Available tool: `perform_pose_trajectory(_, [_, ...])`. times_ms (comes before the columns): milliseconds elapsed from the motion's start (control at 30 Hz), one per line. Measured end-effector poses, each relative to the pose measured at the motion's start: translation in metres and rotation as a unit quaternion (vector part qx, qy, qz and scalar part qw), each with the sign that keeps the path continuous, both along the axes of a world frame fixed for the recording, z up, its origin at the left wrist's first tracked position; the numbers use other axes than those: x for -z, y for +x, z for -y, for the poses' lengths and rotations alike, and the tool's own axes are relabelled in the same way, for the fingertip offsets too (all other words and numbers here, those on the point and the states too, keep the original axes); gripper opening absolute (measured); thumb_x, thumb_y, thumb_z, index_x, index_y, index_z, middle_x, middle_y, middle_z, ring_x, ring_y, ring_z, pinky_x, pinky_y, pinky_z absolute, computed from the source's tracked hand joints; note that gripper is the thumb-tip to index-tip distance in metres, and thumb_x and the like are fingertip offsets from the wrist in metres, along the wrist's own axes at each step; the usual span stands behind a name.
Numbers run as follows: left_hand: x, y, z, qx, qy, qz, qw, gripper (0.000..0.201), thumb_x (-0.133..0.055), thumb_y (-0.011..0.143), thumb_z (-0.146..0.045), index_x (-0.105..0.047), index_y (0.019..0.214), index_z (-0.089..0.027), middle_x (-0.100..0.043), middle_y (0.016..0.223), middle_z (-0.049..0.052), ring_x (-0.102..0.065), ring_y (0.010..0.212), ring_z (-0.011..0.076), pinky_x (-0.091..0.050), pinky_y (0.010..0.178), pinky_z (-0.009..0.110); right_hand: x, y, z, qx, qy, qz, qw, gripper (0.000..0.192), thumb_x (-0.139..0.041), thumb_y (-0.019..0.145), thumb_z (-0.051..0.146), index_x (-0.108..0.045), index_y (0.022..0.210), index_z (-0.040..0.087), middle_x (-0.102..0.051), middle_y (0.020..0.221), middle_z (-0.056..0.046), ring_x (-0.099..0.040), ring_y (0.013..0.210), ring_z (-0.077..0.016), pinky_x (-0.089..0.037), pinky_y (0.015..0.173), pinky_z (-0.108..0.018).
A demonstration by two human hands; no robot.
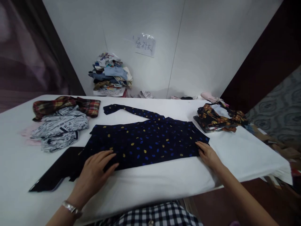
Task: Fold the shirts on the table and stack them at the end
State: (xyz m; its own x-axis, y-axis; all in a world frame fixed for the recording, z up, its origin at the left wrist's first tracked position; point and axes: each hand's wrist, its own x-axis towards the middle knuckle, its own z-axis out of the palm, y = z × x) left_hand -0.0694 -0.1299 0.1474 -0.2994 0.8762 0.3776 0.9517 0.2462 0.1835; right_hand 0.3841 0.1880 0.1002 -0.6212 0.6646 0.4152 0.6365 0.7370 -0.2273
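The dark shirt with blue and yellow spots (141, 141) lay spread on the white-covered surface (164, 179), centered in front of the person, with one sleeve (131, 109) extended toward the far left. The left hand (97, 168) rested palm down at the shirt's near left edge; its grip was open, fingers extended and thumb apart. The right hand (208, 153) touched the near right corner with bent fingers; whether its grip pinched the fabric could not be determined. A black flat item (58, 169) lay just beside the left hand. A plaid garment (68, 105) and a white printed garment (62, 127) lay farther left; a black-and-orange garment (213, 117) lay at the far right.
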Motion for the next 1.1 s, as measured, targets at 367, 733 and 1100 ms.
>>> perform_pose_trajectory(367, [0.010, -0.042, 0.026, -0.012, -0.121, -0.022, 0.992, 0.050, -0.040, 0.064, -0.017, -0.070, 0.104, -0.022, -0.067, 0.119, 0.008, -0.059, 0.115, 0.0284, -0.042, 0.101, 0.048, 0.004, 0.004, 0.001, 0.001, -0.005, -0.028, 1.000, 0.036, -0.041, 0.084, 0.019, -0.069, 0.107, 0.018, -0.067, 0.114, -0.012, -0.061, 0.108, -0.0262, -0.049, 0.097, -0.048])
perform_pose_trajectory(733, [0.021, -0.033, 0.044, -0.009, -0.155, -0.054, 0.986, 0.050, -0.041, 0.075, -0.027, -0.063, 0.120, -0.028, -0.060, 0.130, 0.004, -0.056, 0.120, 0.0275, -0.034, 0.107, 0.053, -0.002, 0.004, 0.029, -0.053, 0.002, 0.073, 0.996, 0.069, -0.041, 0.070, 0.006, -0.048, 0.137, 0.021, -0.045, 0.144, -0.010, -0.038, 0.134, -0.0273, -0.037, 0.106, -0.052])
perform_pose_trajectory(1100, [-0.011, -0.015, 0.026, -0.004, -0.153, -0.016, 0.988, 0.057, -0.037, 0.070, -0.001, -0.069, 0.111, -0.024, -0.070, 0.115, 0.004, -0.064, 0.106, 0.0205, -0.051, 0.094, 0.036, -0.004, 0.019, -0.033, -0.027, 0.075, 0.041, 0.996, 0.038, -0.042, 0.078, 0.019, -0.072, 0.101, 0.019, -0.068, 0.106, -0.012, -0.065, 0.095, -0.0274, -0.054, 0.083, -0.042])
